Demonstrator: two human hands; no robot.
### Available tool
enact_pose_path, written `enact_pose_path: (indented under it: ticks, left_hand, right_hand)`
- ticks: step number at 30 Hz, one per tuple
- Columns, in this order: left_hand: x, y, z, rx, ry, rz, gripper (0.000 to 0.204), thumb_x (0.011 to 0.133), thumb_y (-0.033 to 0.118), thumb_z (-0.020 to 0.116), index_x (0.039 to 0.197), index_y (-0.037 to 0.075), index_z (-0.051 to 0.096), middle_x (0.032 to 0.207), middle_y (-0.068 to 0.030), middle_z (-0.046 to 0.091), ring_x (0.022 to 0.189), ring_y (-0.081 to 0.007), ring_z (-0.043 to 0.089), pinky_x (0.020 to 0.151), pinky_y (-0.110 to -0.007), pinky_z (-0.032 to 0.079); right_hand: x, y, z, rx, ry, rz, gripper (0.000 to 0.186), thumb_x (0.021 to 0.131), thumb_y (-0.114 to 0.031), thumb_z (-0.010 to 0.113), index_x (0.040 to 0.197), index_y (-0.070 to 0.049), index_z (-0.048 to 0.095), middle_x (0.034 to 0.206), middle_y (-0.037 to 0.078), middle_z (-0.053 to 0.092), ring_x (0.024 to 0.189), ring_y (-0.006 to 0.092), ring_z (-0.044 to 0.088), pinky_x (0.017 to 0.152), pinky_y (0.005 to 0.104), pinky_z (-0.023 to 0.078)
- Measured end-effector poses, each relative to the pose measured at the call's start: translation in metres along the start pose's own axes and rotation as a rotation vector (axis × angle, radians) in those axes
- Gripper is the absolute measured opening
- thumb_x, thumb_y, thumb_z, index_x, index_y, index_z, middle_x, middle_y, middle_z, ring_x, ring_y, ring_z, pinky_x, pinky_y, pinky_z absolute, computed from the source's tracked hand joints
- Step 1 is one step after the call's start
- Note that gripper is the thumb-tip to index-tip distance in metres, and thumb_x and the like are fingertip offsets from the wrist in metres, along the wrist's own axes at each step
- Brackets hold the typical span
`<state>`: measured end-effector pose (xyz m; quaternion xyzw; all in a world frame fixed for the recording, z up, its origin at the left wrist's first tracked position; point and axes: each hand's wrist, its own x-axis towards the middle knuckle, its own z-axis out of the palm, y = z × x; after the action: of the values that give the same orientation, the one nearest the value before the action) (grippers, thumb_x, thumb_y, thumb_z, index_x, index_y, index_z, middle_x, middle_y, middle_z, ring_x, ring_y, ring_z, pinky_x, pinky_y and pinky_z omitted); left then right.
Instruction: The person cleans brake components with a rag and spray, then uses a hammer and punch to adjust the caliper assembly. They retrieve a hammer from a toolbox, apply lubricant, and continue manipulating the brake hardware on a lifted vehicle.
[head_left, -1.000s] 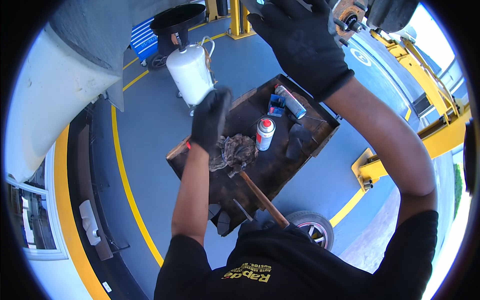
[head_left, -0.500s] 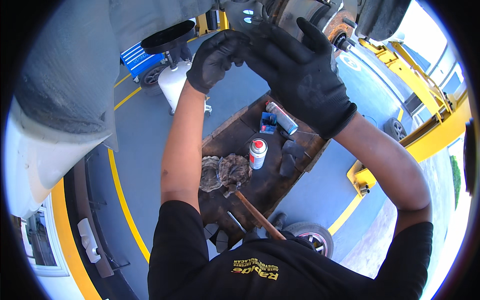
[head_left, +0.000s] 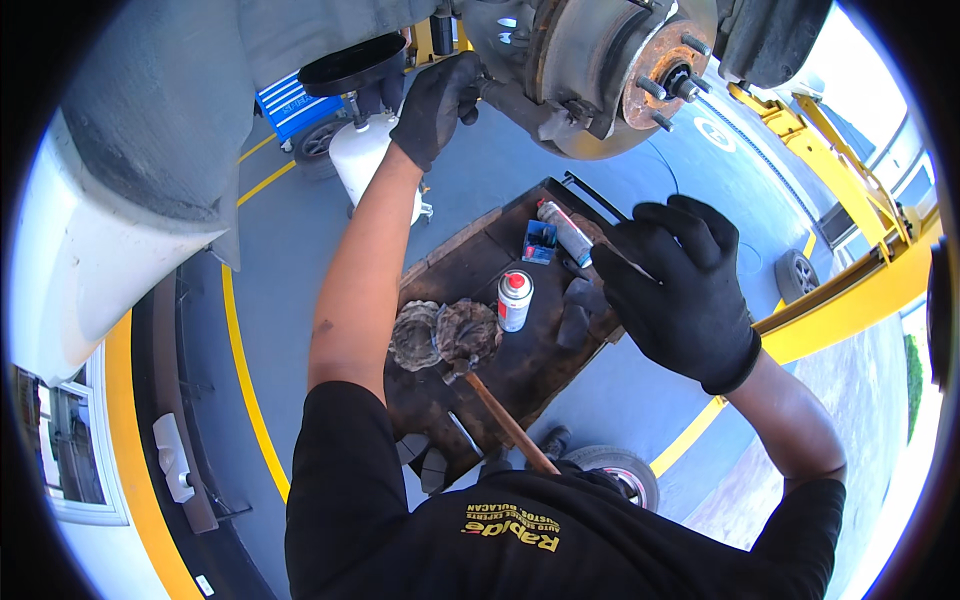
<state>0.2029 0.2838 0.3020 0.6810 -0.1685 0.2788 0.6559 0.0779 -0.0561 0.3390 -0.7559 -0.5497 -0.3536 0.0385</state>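
My gloved left hand (head_left: 436, 112) is closed around a dark part (head_left: 510, 103) beside the brake disc (head_left: 590, 140) overhead, which has a rusty hub (head_left: 650, 110) with studs. My gloved right hand (head_left: 675, 295) is lower right, fingers curled around a thin dark tool (head_left: 625, 255), partly hidden. Below, a grimy board (head_left: 530, 390) bears two spray cans (head_left: 514, 312) (head_left: 568, 233), a small blue box (head_left: 539, 240), crumpled dirty cloths (head_left: 466, 330) and a wooden-handled hammer (head_left: 505, 420).
A white wheeled tank (head_left: 365, 165) with a black pan (head_left: 350, 65) stands behind, near a blue tool cart (head_left: 290, 105). Yellow lift arms (head_left: 850, 300) are on the right. The vehicle's body (head_left: 140, 200) fills the upper left. Tyres (head_left: 610, 470) lie on the floor.
My left hand rose to the overhead part and closed on it. My right hand, earlier spread high at the disc, has dropped down and right, its fingers now curled around a tool.
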Motion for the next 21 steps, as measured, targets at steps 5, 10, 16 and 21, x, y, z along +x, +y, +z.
enact_pose_path:
  ticks: [5,10,16,21]
  left_hand:
    - [0.01,-0.008,0.023,-0.28,0.18,-0.102,0.03,0.101,0.036,0.063,0.093,0.008,0.068,0.067,0.0011,0.052,0.054,-0.009,0.046,0.049,-0.026,0.035]
    - [0.011,-0.017,0.025,-0.235,0.162,0.05,0.027,0.103,0.03,0.058,0.093,0.007,0.069,0.067,-0.0003,0.055,0.053,-0.009,0.048,0.048,-0.027,0.035]
    - [0.003,-0.018,0.033,-0.33,0.215,0.093,0.033,0.103,0.034,0.057,0.092,0.004,0.067,0.068,-0.0001,0.055,0.056,-0.0091,0.052,0.05,-0.026,0.038]
    - [-0.007,-0.004,0.024,-0.268,0.087,0.058,0.038,0.106,0.04,0.051,0.1,0.005,0.065,0.069,-0.0001,0.054,0.058,-0.0095,0.053,0.052,-0.025,0.04]
  right_hand:
    - [-0.038,0.002,-0.011,0.07,-0.126,0.089,0.032,0.076,-0.006,0.076,0.108,-0.01,0.073,0.11,0.008,0.063,0.114,0.0305,0.057,0.098,0.047,0.041]
    - [-0.078,0.01,-0.019,0.151,-0.208,0.24,0.023,0.08,-0.003,0.075,0.101,-0.011,0.073,0.105,0.006,0.066,0.106,0.0287,0.059,0.097,0.0446,0.041]
    - [-0.107,0.0,-0.016,0.212,-0.286,0.322,0.022,0.08,-0.003,0.076,0.101,-0.011,0.073,0.096,0.005,0.066,0.103,0.0268,0.06,0.094,0.0437,0.042]
    - [-0.117,-0.002,-0.022,0.268,-0.266,0.395,0.021,0.081,-0.004,0.076,0.101,-0.011,0.073,0.095,0.005,0.067,0.099,0.027,0.061,0.091,0.0433,0.043]
